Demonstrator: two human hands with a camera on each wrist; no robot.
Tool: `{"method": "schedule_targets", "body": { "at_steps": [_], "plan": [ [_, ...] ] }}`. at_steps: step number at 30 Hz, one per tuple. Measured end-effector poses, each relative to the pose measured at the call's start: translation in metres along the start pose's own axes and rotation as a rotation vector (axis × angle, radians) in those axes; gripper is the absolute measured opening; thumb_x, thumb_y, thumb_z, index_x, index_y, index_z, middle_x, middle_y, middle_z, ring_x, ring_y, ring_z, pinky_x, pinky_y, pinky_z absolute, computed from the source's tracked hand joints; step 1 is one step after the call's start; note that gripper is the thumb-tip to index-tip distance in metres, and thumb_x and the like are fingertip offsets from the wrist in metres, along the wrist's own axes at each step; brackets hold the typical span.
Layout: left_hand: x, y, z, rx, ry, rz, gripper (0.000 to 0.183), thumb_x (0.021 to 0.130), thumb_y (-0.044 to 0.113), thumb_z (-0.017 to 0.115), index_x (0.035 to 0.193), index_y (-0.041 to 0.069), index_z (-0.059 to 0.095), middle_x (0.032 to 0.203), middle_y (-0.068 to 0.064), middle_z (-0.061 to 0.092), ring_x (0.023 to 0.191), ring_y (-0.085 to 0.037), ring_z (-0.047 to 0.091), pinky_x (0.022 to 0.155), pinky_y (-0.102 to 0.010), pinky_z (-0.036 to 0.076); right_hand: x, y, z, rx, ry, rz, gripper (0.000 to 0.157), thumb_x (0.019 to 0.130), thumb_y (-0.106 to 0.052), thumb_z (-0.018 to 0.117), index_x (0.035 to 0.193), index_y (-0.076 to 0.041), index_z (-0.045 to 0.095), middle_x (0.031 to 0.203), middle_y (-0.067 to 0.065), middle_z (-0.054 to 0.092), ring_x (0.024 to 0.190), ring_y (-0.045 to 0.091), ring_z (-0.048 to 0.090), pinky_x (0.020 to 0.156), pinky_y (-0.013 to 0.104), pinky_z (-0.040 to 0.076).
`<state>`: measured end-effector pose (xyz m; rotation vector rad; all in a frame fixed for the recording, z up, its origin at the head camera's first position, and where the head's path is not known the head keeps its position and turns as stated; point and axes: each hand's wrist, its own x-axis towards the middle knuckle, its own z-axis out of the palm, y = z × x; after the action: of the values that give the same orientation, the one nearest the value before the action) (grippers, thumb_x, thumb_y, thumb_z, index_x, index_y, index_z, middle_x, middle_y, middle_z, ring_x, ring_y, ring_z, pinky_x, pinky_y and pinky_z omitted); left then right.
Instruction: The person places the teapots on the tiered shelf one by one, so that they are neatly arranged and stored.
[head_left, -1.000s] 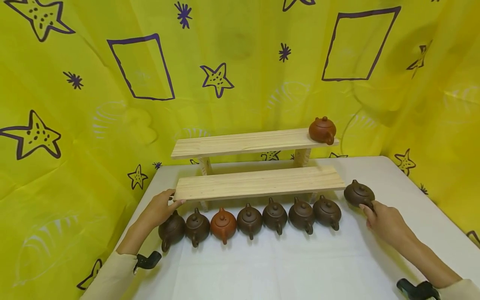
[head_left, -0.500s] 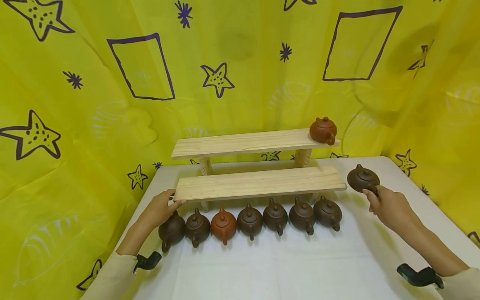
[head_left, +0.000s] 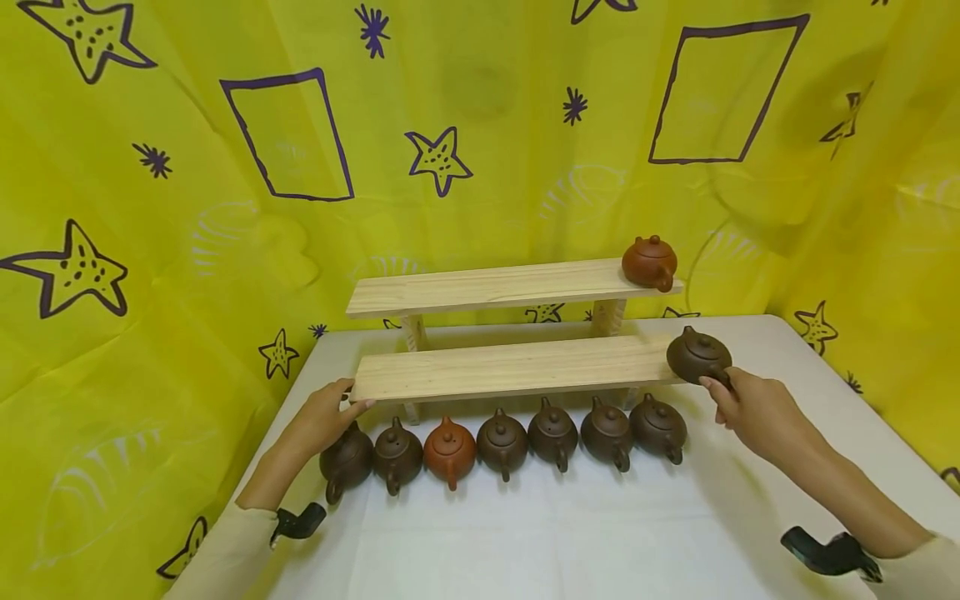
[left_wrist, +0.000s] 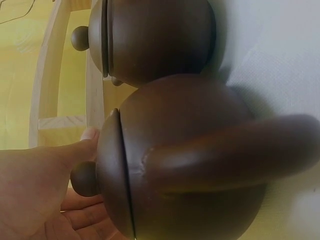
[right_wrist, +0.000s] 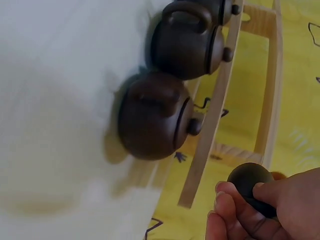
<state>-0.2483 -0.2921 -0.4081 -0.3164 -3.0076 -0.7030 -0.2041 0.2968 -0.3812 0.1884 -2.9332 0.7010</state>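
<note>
My right hand (head_left: pixel 765 417) pinches the handle of a dark brown teapot (head_left: pixel 696 355) at the right end of the lower wooden shelf (head_left: pixel 510 368). The teapot overlaps that end in the head view; I cannot tell whether it touches the board. In the right wrist view, thumb and fingers close on the dark teapot (right_wrist: pixel 246 179), partly hidden by the hand. My left hand (head_left: pixel 318 423) holds the left end of the lower shelf, thumb at its front edge. Just below it stands another dark teapot (left_wrist: pixel 190 150), its handle toward me.
In front of the shelf runs a row of several teapots, dark brown except one reddish-orange teapot (head_left: pixel 450 452). A reddish teapot (head_left: pixel 648 262) sits at the right end of the upper shelf (head_left: pixel 480 287). Behind the white table (head_left: pixel 510 542) hangs a patterned yellow cloth (head_left: pixel 495 217).
My right hand has raised the dark teapot from beside the shelf's right end, then moved it left over that end. The left hand keeps its place.
</note>
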Motion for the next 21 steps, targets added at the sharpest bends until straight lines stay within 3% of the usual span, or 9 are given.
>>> {"method": "schedule_targets", "body": {
  "at_steps": [12, 21],
  "plan": [
    [-0.002, 0.002, -0.004, 0.006, -0.002, -0.005, 0.055, 0.108, 0.031, 0.064, 0.137, -0.014, 0.054, 0.133, -0.037, 0.063, 0.122, -0.052, 0.062, 0.1, -0.063, 0.052, 0.021, -0.05, 0.003, 0.03, 0.033, -0.09, 0.039, 0.115, -0.027, 0.047, 0.087, -0.001, 0.054, 0.068, 0.003, 0.058, 0.057, 0.018, 0.05, 0.052, 0.031, 0.041],
    [-0.001, 0.002, -0.002, -0.009, 0.002, 0.004, 0.051, 0.107, 0.03, 0.065, 0.135, -0.012, 0.056, 0.13, -0.036, 0.064, 0.122, -0.052, 0.062, 0.099, -0.064, 0.053, 0.053, -0.084, -0.005, 0.028, 0.091, -0.135, 0.037, 0.114, -0.024, 0.049, 0.09, 0.002, 0.056, 0.067, 0.007, 0.063, 0.055, 0.021, 0.053, 0.053, 0.034, 0.042]
  ]
}}
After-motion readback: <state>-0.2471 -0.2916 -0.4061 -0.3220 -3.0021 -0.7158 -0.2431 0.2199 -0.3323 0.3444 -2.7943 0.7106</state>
